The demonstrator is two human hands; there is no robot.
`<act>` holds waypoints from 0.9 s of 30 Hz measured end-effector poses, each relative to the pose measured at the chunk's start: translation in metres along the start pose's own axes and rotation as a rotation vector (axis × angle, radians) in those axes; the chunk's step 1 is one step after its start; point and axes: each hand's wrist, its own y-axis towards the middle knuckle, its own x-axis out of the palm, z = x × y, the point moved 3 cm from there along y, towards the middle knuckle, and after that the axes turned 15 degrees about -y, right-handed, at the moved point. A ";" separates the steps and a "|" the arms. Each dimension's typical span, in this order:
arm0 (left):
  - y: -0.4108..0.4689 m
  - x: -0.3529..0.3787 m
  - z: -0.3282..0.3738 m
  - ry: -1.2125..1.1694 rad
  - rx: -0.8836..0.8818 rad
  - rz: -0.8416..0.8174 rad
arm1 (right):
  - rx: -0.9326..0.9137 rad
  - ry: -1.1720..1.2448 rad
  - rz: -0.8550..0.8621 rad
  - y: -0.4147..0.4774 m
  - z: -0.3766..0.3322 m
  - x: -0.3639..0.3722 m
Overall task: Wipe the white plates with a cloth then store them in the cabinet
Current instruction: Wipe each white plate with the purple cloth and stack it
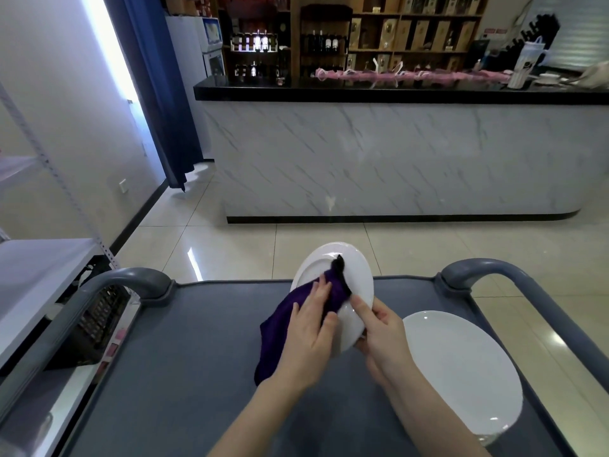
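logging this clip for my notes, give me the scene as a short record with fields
held item: round white ceramic plate, tilted, lifted above the cart
left hand: flat fingers press a dark purple cloth against the plate's face
right hand: grips the plate's lower rim, thumb on its face
waiting item: second round white plate, lying flat to the right, untouched
surface: grey plastic cart with curved handles
stage: wiping

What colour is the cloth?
Dark purple cloth on the held white plate; head view shows it.
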 end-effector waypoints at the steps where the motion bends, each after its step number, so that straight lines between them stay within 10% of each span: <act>1: -0.006 0.004 0.000 0.052 0.020 -0.063 | 0.008 0.015 0.006 0.001 -0.001 -0.002; 27: 0.016 0.018 0.011 0.069 0.055 -0.167 | -0.015 -0.040 0.008 -0.005 -0.001 -0.014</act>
